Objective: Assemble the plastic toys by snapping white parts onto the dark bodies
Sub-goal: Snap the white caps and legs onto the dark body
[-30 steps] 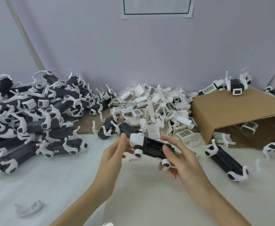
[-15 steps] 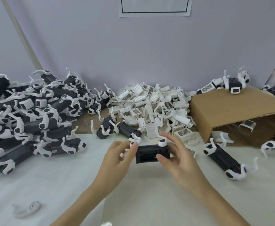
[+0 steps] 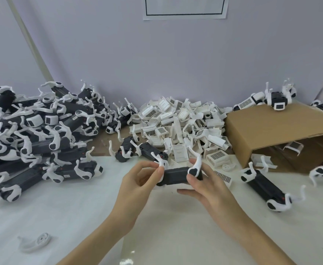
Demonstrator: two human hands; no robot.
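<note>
Between my hands, above the white table, is a dark toy body (image 3: 176,175) with white curved legs sticking up at both ends. My left hand (image 3: 137,188) pinches the white leg (image 3: 159,161) at the body's left end between thumb and fingertips. My right hand (image 3: 208,188) grips the right end, thumb on the front below a white leg piece (image 3: 196,167), fingers curled behind and under. Behind them lies a heap of loose white parts (image 3: 179,129).
A big pile of assembled dark-and-white toys (image 3: 38,134) fills the left. A tipped cardboard box (image 3: 279,129) stands at right with toys on top. Two more toys (image 3: 265,188) lie right of my hands. A loose white leg (image 3: 36,241) rests at near left.
The toy body has been turned in my hands, so its white legs now point upward. My left fingers have shifted onto the left leg; my right hand has regripped the right end.
</note>
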